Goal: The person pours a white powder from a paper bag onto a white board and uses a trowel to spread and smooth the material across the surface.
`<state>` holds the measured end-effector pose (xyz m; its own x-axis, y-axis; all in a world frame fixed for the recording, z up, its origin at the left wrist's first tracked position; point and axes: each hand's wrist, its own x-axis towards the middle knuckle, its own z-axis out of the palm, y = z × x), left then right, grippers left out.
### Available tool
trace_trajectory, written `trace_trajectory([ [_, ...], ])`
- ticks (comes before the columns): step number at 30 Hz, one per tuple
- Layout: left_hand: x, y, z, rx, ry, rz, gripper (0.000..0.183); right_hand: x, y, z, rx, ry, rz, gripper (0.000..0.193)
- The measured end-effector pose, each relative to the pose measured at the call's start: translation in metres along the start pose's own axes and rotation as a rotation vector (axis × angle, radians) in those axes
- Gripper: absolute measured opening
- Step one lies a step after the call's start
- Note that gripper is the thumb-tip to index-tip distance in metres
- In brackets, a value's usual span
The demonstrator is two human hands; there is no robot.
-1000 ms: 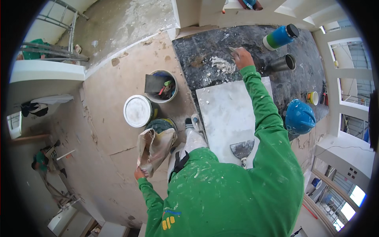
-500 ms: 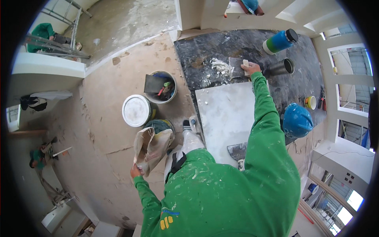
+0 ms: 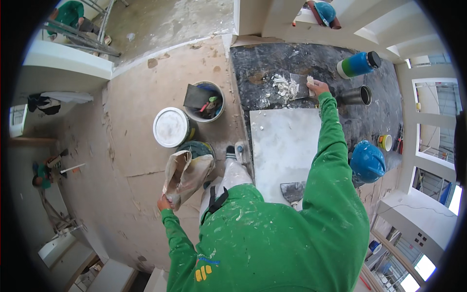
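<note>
Right hand [image 3: 318,87]: fingers closed on the pale grip of a flat scraper [image 3: 301,85], its blade pointing left from the hand, over the dark sheet [image 3: 301,58]. Immediately beyond the blade, on the hand's left — a crumbly white clump [image 3: 284,87]; exact contact between the two cannot be told. Just right of this hand, a metal cup [image 3: 358,96] lies tipped over; beyond it, above and to the right, a blue-green bottle [image 3: 357,65]. Farther below right, a blue helmet [image 3: 368,162]. Below left of the hand, a white board [image 3: 279,146] carries a second, wide-bladed scraper [image 3: 292,191], partly covered by the sleeve. Left hand [image 3: 165,202]: clamped on the near end of a beige bag [image 3: 187,177], whose mouth gapes just above the hand. Farther above this hand — a white-lidded bucket [image 3: 171,127], then an open bucket [image 3: 219,112] holding tools.
</note>
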<state>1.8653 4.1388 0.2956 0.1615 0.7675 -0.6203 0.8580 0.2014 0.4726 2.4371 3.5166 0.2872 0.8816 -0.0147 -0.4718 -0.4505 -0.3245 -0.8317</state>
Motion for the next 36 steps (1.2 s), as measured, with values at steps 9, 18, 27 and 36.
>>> trace_trajectory([
  [9, -0.016, -0.002, 0.006, -0.050, -0.044, 0.034, 0.033, -0.032, -0.080, 0.222, 0.195, -0.448, 0.099, 0.042],
  [18, 0.002, -0.021, -0.020, 0.235, 0.124, 0.162, 0.042, -0.175, -0.180, 0.400, 0.363, -0.889, 0.026, 0.040],
  [27, 0.032, 0.047, -0.006, 0.298, 0.127, 0.074, 0.045, -0.246, -0.120, 0.467, 0.304, -0.921, -0.190, 0.041],
  [36, 0.052, 0.042, -0.031, 0.160, 0.055, 0.195, 0.039, -0.312, -0.027, 0.521, -0.276, -0.756, -0.750, 0.022],
])
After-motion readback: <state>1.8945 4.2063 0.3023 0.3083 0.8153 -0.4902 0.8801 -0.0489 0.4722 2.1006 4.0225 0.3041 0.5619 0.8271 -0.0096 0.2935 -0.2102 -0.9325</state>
